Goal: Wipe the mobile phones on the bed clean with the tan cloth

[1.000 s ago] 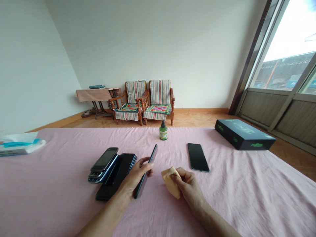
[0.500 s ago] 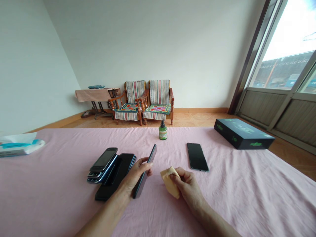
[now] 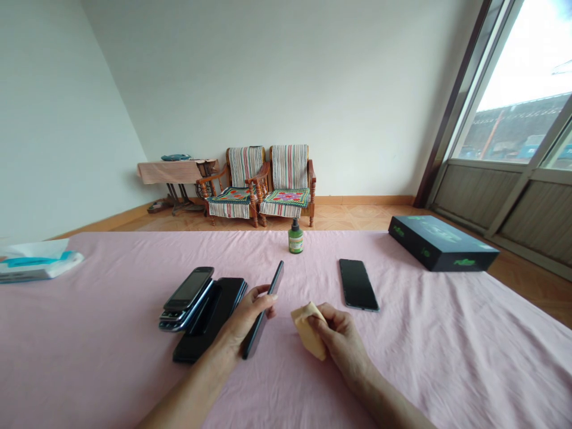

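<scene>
Here, left fingers [image 3: 260, 304] gripping phone [image 3: 255, 335], right fingers [image 3: 334, 320] pinching cloth [image 3: 307, 335], blurred lettering [image 3: 465, 262] on box [image 3: 440, 241]

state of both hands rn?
Left hand: closed around a dark phone, held on edge.
Right hand: closed, pinching a yellowish folded cloth.

The dark phone [image 3: 263, 313] stands edge-up, tilted, near the folded yellowish cloth [image 3: 310, 331].

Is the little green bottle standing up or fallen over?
It's standing up: the green bottle rests on its base on the pink cloth, with its dark top pointing upward.
</scene>
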`<action>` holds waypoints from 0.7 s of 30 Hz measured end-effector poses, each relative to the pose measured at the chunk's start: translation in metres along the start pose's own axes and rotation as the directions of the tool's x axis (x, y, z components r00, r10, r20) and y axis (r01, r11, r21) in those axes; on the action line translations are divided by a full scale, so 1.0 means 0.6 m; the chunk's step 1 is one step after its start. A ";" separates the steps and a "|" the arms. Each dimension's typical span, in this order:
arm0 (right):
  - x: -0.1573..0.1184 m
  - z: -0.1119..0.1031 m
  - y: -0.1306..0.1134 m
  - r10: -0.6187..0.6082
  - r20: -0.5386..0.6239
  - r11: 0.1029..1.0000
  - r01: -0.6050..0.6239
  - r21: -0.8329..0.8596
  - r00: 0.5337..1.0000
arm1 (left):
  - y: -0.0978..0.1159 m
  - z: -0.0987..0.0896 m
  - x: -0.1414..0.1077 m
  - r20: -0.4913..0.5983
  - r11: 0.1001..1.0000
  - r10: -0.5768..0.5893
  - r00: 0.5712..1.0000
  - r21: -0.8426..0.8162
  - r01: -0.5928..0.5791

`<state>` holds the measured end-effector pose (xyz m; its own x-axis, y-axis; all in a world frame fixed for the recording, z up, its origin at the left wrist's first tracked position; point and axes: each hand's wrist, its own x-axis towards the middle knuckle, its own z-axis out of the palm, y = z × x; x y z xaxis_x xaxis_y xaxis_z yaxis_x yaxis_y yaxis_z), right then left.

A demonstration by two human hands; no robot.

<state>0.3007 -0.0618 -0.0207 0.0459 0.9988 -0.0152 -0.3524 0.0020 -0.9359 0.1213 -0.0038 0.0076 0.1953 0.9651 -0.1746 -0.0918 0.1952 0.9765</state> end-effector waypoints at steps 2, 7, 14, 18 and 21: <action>0.000 0.000 -0.001 -0.001 0.002 1.000 0.001 -0.003 1.000 | -0.004 -0.001 0.004 -0.003 1.000 0.001 1.000 -0.007 -0.001; -0.002 0.001 -0.003 -0.003 0.001 1.000 0.003 -0.002 1.000 | -0.015 -0.005 0.015 -0.020 1.000 0.000 1.000 -0.027 0.000; -0.002 0.002 -0.003 0.006 -0.002 1.000 -0.006 0.009 1.000 | -0.015 -0.006 0.017 -0.031 0.999 -0.008 1.000 -0.033 0.007; -0.001 0.002 -0.002 0.006 -0.009 1.000 -0.006 0.008 1.000 | -0.009 -0.002 0.009 -0.027 0.999 -0.002 1.000 -0.042 0.001; -0.001 0.002 -0.002 0.011 -0.006 1.000 -0.011 0.018 1.000 | -0.006 0.000 0.006 -0.031 0.999 0.000 1.000 -0.044 -0.002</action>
<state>0.3001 -0.0622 -0.0189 0.0478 0.9985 -0.0279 -0.3700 -0.0083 -0.9290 0.1225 -0.0008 0.0034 0.1650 0.9701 -0.1779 -0.1349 0.2009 0.9703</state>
